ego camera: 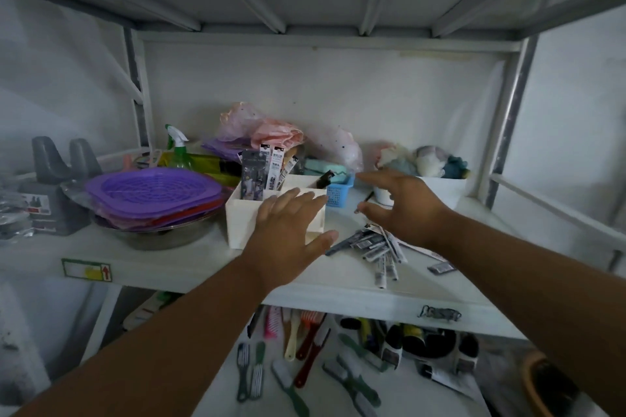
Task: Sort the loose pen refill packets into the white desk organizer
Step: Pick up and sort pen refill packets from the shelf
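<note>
The white desk organizer (242, 218) stands on the middle shelf, with several refill packets (271, 167) upright in its back left compartment. A loose pile of grey-and-white refill packets (381, 247) lies on the shelf to its right. My left hand (289, 230) hovers in front of the organizer with fingers spread and straight, holding nothing. My right hand (401, 205) is raised above the far end of the loose pile, fingers spread, empty.
A stack of purple and red baskets (152, 193) on a metal bowl sits left of the organizer. Behind it are a small blue basket (338, 193), a green spray bottle (178, 149) and plastic bags (264, 130). The lower shelf holds combs and brushes (305, 349).
</note>
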